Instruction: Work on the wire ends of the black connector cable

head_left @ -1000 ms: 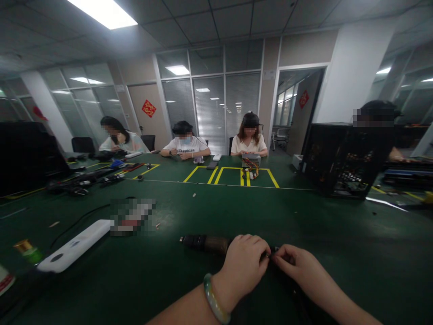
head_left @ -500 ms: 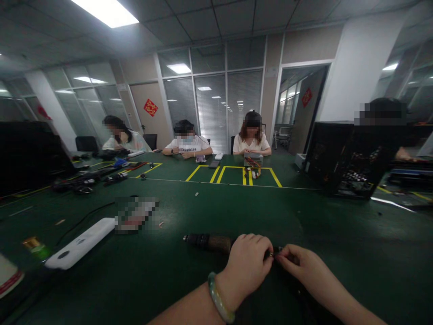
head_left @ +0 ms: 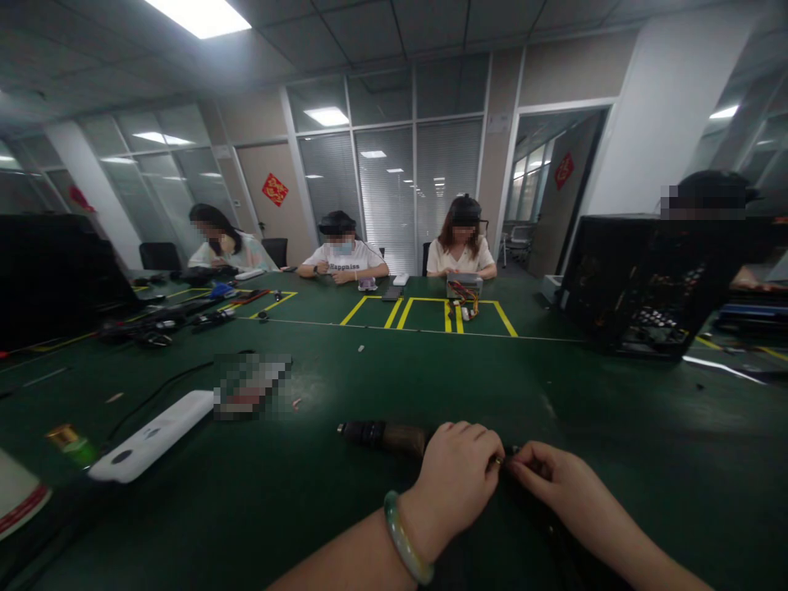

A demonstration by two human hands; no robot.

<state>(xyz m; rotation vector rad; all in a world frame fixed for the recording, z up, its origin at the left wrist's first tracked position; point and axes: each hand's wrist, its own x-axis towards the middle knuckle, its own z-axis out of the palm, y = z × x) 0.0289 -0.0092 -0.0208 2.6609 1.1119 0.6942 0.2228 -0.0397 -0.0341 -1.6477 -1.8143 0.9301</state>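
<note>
Glass-partitioned office (head_left: pixel 387 189) in the background, and before us a green table (head_left: pixel 400 377) marked with yellow tape. We find a dark cylindrical tool (head_left: pixel 394 437) lying on the near part of the table, its metal tip pointing left. Our left hand (head_left: pixel 461 472), jade bangle (head_left: pixel 406 542) on the wrist, has its grip closed around the rear of the tool. Our right hand (head_left: pixel 547 476) is just beside it, fingers bent toward the thumb by a small dark piece (head_left: pixel 512 450); whether that grip pinches the piece we cannot tell.

Compared with one second earlier: our view has swung slightly left, so the white device (head_left: pixel 153 435), the green bottle (head_left: pixel 80 451) and the black computer case (head_left: pixel 628 287) sit farther right, and more of the pale cup (head_left: pixel 18 497) shows. Both hands keep nearly the same pose at the tool. Across the table, a masked co-worker (head_left: pixel 345 267) remains seated.
</note>
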